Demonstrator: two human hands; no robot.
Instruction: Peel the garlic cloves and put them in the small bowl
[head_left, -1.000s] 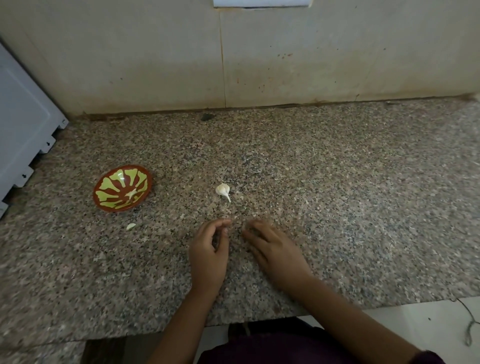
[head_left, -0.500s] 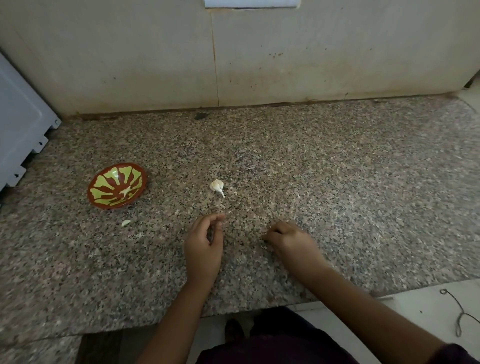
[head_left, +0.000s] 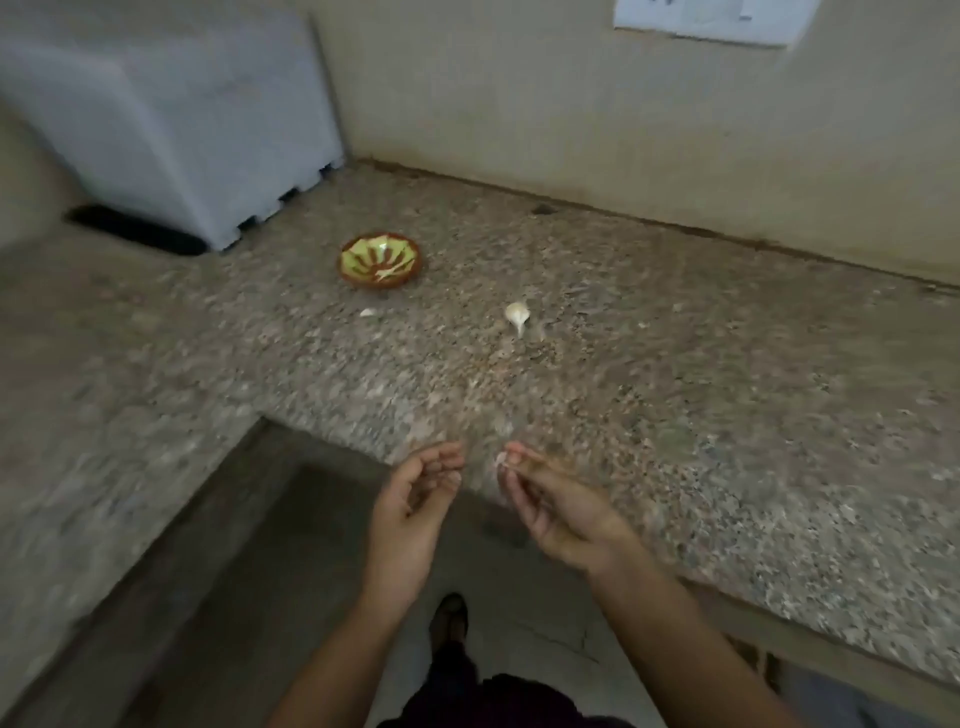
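A small red-brown bowl (head_left: 380, 259) with a yellow-green pattern sits on the granite counter (head_left: 675, 395); pale pieces lie inside it. To its right lies an unpeeled white garlic clove (head_left: 517, 314), and a small white bit (head_left: 368, 312) lies just in front of the bowl. My right hand (head_left: 556, 501) hovers over the counter's front edge and pinches a small pale garlic piece (head_left: 501, 459) at its fingertips. Beside it my left hand (head_left: 415, 499) is raised palm up with loosely curled fingers and holds nothing.
A white appliance (head_left: 171, 119) stands at the back left corner against the wall. The counter turns an L-shaped corner on the left (head_left: 104, 395). Below my hands are the floor and a foot (head_left: 449, 616). A paper sheet (head_left: 706, 18) hangs on the wall.
Both hands lifted off the counter and drew back to its front edge. My right hand now pinches a small garlic piece. The view swung left and pulled back.
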